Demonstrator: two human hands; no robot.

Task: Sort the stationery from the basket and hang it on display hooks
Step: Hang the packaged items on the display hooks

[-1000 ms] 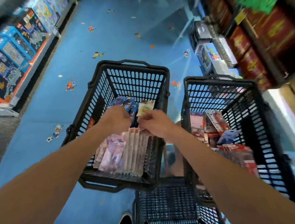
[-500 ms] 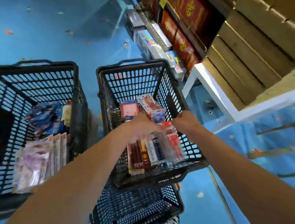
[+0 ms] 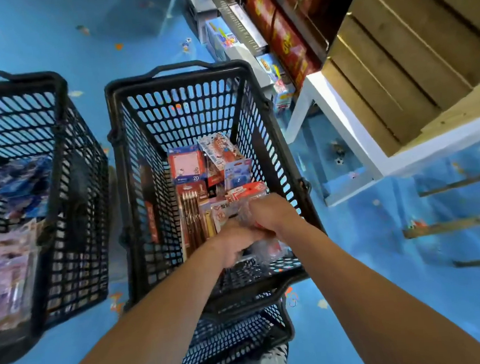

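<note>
Head view. Black mesh basket point(image 3: 177, 71) mid-frame, long axis running away from the person. Packs point(image 3: 186, 166) lie flat in its bottom. Pencil pack point(image 3: 192, 215) lies lengthwise, header toward the far wall. Right hand point(image 3: 267, 214) and left hand point(image 3: 238, 240) touch near the right corner of the near wall. Both curl round a clear-wrapped bundle point(image 3: 267, 247); the left is blurred. Open room above the packs at the far end. Left basket point(image 3: 62, 116) just beside, a strip of floor point(image 3: 112, 193) between. Shelf point(image 3: 340, 109) near on the right.

packets point(image 3: 187, 169) in basket point(image 3: 177, 71), crates point(image 3: 397, 66) right (on shelf point(image 3: 349, 120))
</note>
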